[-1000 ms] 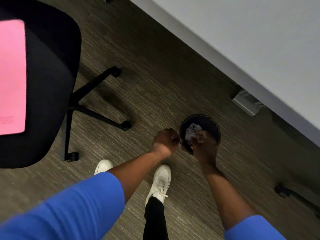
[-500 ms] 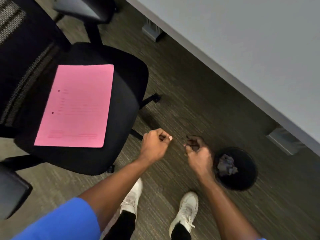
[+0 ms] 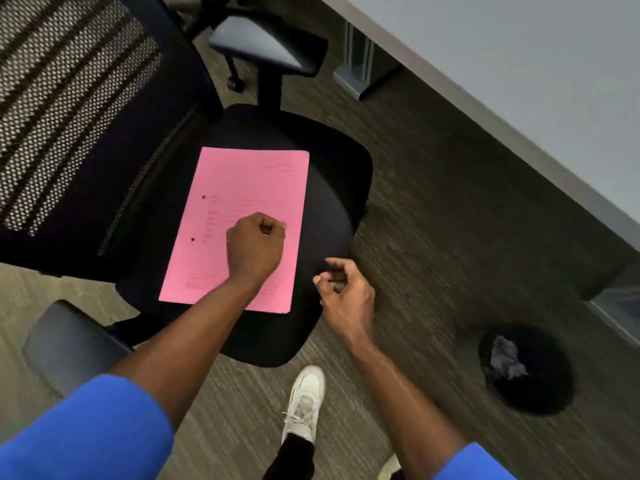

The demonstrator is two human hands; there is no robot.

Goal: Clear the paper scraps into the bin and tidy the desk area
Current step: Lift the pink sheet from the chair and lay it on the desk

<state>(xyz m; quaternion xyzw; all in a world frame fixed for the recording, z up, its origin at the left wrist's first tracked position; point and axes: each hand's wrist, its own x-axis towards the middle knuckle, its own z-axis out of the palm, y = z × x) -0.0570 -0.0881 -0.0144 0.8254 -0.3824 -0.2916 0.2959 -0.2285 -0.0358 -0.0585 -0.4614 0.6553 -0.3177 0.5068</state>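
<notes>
Head view: 1 wide-angle camera looked steeply down from above; the chair seat (image 3: 332,202) lay near; desk edge (image 3: 485,109) crossed upper right.

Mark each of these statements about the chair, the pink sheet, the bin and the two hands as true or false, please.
1. The pink sheet lies flat on the seat of the black office chair. True.
2. The bin on the carpet is empty. False: a crumpled grey paper scrap lies inside it.
3. The left hand is over the pink sheet, fingers curled into a fist. True.
4. The right hand holds the paper scrap in its grip. False: its loosely curled fingers hold nothing visible, and the scrap is in the bin.
5. The bin stands on the desk. False: it stands on the floor beside the desk edge.
</notes>
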